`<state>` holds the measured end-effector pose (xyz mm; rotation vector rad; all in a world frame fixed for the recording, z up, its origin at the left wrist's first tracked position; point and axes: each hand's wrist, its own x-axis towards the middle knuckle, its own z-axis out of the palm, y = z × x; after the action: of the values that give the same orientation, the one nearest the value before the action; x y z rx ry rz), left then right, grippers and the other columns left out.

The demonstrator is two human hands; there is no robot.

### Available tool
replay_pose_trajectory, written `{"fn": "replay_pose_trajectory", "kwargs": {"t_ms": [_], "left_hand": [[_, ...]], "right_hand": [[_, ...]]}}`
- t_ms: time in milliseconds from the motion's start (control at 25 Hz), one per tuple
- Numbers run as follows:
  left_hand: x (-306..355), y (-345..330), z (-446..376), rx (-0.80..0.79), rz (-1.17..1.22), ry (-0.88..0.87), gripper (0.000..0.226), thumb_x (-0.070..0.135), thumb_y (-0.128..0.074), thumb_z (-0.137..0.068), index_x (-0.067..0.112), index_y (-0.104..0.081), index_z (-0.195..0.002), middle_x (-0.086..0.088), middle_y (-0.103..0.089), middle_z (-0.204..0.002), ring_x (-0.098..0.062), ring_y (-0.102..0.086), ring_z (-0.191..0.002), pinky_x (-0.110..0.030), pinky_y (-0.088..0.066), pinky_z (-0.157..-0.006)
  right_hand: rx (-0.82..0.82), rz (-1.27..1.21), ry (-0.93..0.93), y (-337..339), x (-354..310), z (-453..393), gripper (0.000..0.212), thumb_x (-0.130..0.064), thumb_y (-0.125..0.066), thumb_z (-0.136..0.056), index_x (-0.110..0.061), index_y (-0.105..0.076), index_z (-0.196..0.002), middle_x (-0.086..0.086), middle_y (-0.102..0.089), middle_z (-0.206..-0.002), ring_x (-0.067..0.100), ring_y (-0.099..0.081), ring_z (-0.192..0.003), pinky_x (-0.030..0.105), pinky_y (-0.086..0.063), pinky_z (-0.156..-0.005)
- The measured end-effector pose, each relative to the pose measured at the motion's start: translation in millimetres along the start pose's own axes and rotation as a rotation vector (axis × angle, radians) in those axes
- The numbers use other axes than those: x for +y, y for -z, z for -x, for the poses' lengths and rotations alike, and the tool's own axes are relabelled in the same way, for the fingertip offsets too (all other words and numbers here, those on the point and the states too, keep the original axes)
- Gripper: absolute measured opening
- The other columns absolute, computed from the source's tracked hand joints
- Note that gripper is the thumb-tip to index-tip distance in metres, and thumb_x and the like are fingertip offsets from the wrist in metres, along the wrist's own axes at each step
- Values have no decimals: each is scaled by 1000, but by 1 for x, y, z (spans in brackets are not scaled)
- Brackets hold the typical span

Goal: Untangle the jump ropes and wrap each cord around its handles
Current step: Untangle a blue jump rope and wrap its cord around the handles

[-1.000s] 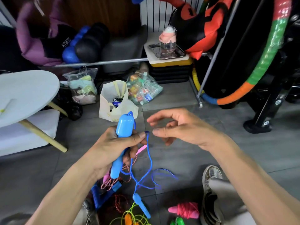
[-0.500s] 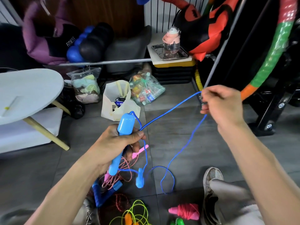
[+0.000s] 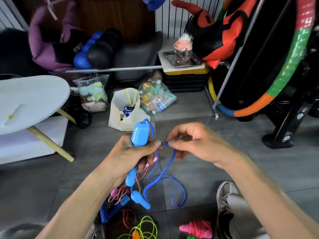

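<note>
The left hand (image 3: 133, 152) grips a blue handle (image 3: 138, 142) upright, fingers curled round its middle, thumb lying across the front; the handle's fat end points away, its thin end juts out below the palm. The right hand (image 3: 195, 144) pinches the blue cord (image 3: 164, 176) between thumb and forefinger, just right of the left thumb, the other fingers curled loosely. From the pinch the cord drops in slack loops to the grey floor (image 3: 224, 161); a second blue handle (image 3: 139, 200) hangs below the left hand. A pink-and-white twisted cord (image 3: 120, 192) trails down beside it, tangled near a dark blue handle (image 3: 112, 209). Nearer lie a yellow-green cord (image 3: 145, 226) in loose coils and, to the right, a pink rope (image 3: 196, 229) wound on its handles. A shoe (image 3: 226, 195) sits near right; a white table (image 3: 31, 99) stands left; a cream bag (image 3: 126, 111) lies far behind the hands.
</note>
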<state>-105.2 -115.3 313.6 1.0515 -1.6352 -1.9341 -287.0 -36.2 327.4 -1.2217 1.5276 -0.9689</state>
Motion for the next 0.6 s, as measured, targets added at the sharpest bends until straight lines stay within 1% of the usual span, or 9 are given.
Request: {"fn": "replay_pose_trajectory", "kwargs": {"t_ms": [80, 200, 240, 320, 360, 400, 440, 520, 600], "left_hand": [[0, -1, 1, -22, -6, 2, 25, 28, -70, -74, 3, -71, -75, -11, -49, -49, -17, -32, -36, -19, -31, -38], [-1, 2, 1, -5, -42, 0, 32, 32, -71, -72, 1, -70, -77, -9, -47, -47, -16, -32, -36, -18, -29, -38], [-1, 2, 1, -4, -35, -3, 31, 31, -71, -71, 1, -70, -77, -9, -47, -47, -16, -32, -36, -18, -29, -38], [0, 1, 2, -5, -8, -5, 25, 29, -71, -71, 5, -70, -74, -10, -48, -48, -16, -33, -35, -18, -30, -38], [1, 1, 3, -3, 5, -3, 23, 28, -71, -71, 5, -70, -73, -11, -48, -48, -15, -33, -35, -18, -31, -38], [2, 0, 3, -1, 19, 0, 24, 27, -71, -71, 4, -69, -75, -11, -48, -48, -16, -33, -34, -19, -32, -37], [3, 0, 2, -6, 42, 5, 27, 26, -71, -71, 1, -68, -79, -12, -49, -49, -16, -34, -34, -19, -32, -38], [7, 0, 2, -40, 94, 23, 30, 24, -70, -72, -2, -67, -86, -13, -50, -50, -17, -35, -33, -20, -34, -38], [11, 2, 2, -76, 84, 49, 28, 23, -69, -74, -2, -68, -84, -14, -51, -50, -17, -34, -31, -19, -34, -37]], "right_hand": [[147, 34, 31, 19, 0, -5, 15, 0, -61, -92, -11, -65, -83, 0, -57, -63, 13, -57, -56, 41, -59, -61], [237, -33, 89, 37, -1, -4, 11, -7, -62, -93, -17, -67, -91, -2, -60, -76, 11, -51, -56, 36, -55, -53], [200, -41, 90, 34, 0, -4, 13, -10, -64, -92, -21, -67, -99, -3, -65, -87, 11, -51, -58, 35, -54, -54], [-10, -32, 35, 15, 3, -4, 24, -13, -65, -92, -24, -65, -113, -4, -69, -106, 13, -53, -60, 34, -53, -56], [-131, 5, -1, 2, 5, -3, 23, -15, -65, -93, -22, -65, -115, -2, -70, -104, 14, -55, -58, 34, -53, -56], [-206, 63, -15, -8, 8, -4, 17, -17, -64, -94, -18, -66, -111, 0, -70, -93, 15, -56, -56, 34, -52, -57], [-214, 116, -7, -13, 9, -4, 11, -20, -62, -95, -15, -68, -104, 1, -66, -78, 16, -57, -54, 34, -51, -57], [-116, 90, 26, -4, 6, -6, 10, -18, -61, -96, -14, -69, -91, 2, -54, -62, 17, -54, -52, 35, -52, -55], [113, -145, 45, 19, -1, -5, 15, -8, -58, -95, -12, -68, -85, 6, -52, -63, 12, -48, -49, 33, -55, -50]]}}
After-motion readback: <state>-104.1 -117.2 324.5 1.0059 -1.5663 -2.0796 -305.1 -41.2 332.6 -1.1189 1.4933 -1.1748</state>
